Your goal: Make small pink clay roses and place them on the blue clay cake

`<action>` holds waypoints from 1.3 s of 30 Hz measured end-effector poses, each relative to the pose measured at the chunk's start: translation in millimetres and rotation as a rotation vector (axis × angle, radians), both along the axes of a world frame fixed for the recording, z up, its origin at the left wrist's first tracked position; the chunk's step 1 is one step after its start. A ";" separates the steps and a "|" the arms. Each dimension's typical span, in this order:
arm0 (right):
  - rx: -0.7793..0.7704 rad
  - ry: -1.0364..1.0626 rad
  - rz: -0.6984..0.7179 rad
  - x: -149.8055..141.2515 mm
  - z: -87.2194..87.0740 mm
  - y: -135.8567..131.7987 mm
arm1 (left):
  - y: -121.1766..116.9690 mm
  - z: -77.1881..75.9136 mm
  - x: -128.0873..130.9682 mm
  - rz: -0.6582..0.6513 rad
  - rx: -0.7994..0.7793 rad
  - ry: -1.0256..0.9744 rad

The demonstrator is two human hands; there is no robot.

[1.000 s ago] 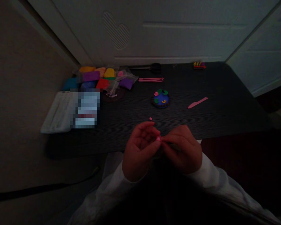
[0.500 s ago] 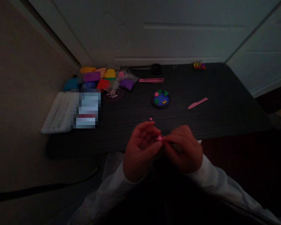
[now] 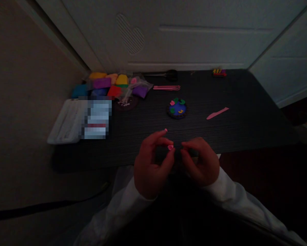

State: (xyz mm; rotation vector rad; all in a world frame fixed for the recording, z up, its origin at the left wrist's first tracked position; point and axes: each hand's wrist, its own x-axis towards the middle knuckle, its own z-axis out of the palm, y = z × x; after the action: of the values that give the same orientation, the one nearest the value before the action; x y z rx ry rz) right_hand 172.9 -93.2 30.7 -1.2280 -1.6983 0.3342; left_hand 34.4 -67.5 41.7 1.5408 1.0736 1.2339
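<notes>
Between the thumb and a finger of my left hand [image 3: 150, 164] is a tiny pink clay flower [image 3: 170, 147]. My right hand [image 3: 202, 162] hovers just to its right, thumb and index fingertip slightly parted, with nothing visible between them. A small pink clay piece [image 3: 165, 130] shows at the tip of my left index finger; whether it touches the finger I cannot tell. Beyond my hands lies a round clay pond [image 3: 177, 109] with a blue middle, dark rim, green leaves, a pink flower and yellow bits.
A pink plastic knife [image 3: 217, 113] lies to the right, pink tools [image 3: 167, 87] and dark scissors [image 3: 170, 75] behind. Clay packets [image 3: 102, 83], a dark disc [image 3: 128, 104] and a white case [image 3: 67, 121] fill the left side. A colourful clay piece [image 3: 219, 72] sits at the back right.
My right hand has let go of the pink flower and drawn slightly right. The flower stays in my left hand, turned so that its petals show. The view has shifted slightly.
</notes>
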 end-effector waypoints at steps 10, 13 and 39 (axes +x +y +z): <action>-0.131 -0.003 -0.029 5.3 -8.7 8.3 | 13.4 -10.4 -4.2 -0.004 0.354 0.558; -0.163 -0.022 -0.014 6.1 -10.8 11.7 | 15.0 -13.4 -2.1 -0.031 0.350 0.580; -0.380 -0.473 0.042 -0.4 -24.4 76.3 | 84.4 -38.7 -23.7 -0.075 0.140 0.721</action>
State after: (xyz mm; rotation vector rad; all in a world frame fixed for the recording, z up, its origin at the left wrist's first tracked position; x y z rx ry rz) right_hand 172.5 -16.9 6.3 -1.6464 -2.1319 0.4307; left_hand 10.7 16.9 3.0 2.1945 1.3704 0.7099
